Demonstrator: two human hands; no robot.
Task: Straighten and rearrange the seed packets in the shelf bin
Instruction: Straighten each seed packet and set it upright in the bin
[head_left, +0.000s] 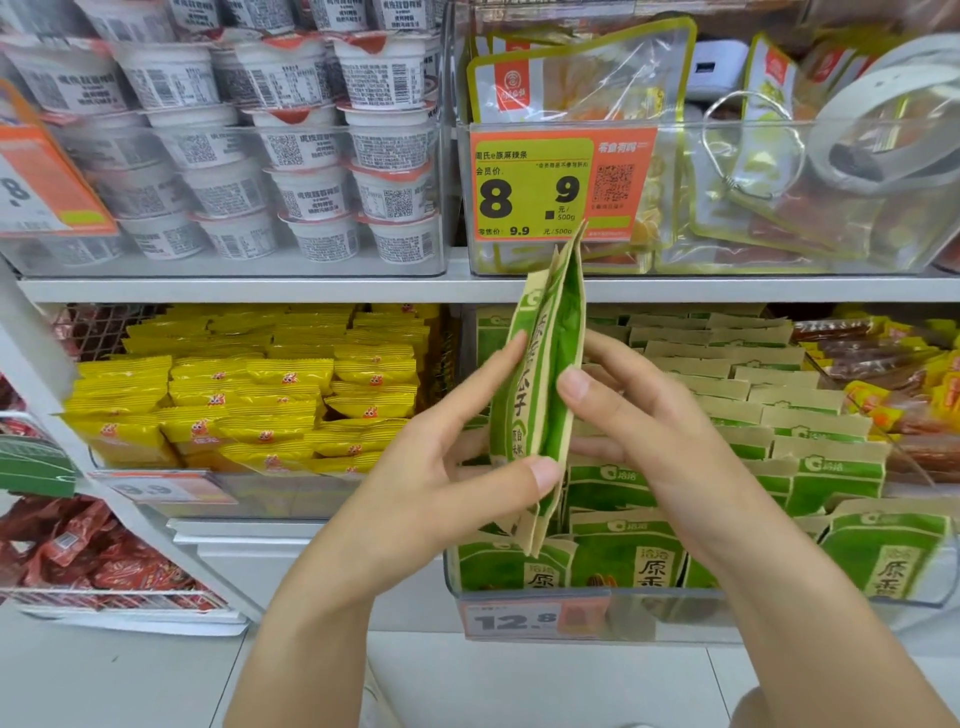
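Observation:
A small stack of green and tan seed packets (545, 374) stands upright, edge toward me, above the front left of a clear shelf bin (582, 597). My left hand (457, 467) grips the stack from the left, thumb at its lower edge. My right hand (639, 421) holds it from the right, thumb on the green side. Inside the bin, several rows of the same seed packets (753, 395) stand upright, with front packets (628, 556) facing me.
A price tag reading 12.8 (524, 621) hangs on the bin's front. Yellow snack packs (249, 400) fill the bin to the left. Red and yellow packets (904, 384) lie to the right. The shelf above holds white cups (270, 156) and a clear bin with an 8.9 tag (550, 187).

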